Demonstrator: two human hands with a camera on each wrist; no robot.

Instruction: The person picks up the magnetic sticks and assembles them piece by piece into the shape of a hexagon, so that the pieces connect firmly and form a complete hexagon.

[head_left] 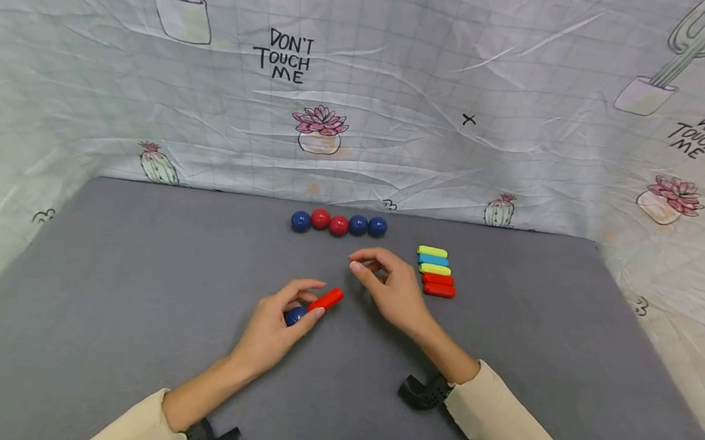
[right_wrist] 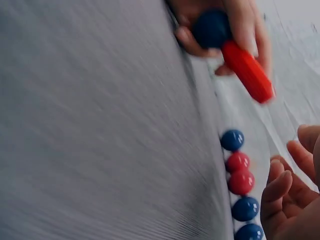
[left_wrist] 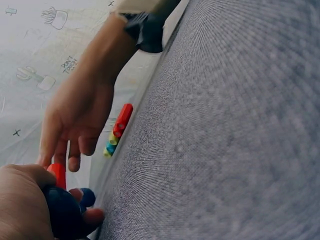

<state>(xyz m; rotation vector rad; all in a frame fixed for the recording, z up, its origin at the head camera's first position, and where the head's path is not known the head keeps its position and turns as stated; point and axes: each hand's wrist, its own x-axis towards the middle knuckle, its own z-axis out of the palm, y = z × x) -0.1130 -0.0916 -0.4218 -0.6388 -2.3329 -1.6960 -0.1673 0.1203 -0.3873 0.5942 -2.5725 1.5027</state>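
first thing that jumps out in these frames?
The left hand at the middle of the grey table, gripping a blue ball with a red stick jutting out from it. Just beyond, the right hand hovers empty, fingers loosely curled. Behind them a row of balls, blue and red, lines the far edge, and a stack of coloured sticks lies to the right.

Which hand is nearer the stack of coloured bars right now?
Right. The right hand hovers just left of the stack of coloured bars; the left hand is farther left, holding a red bar and blue ball.
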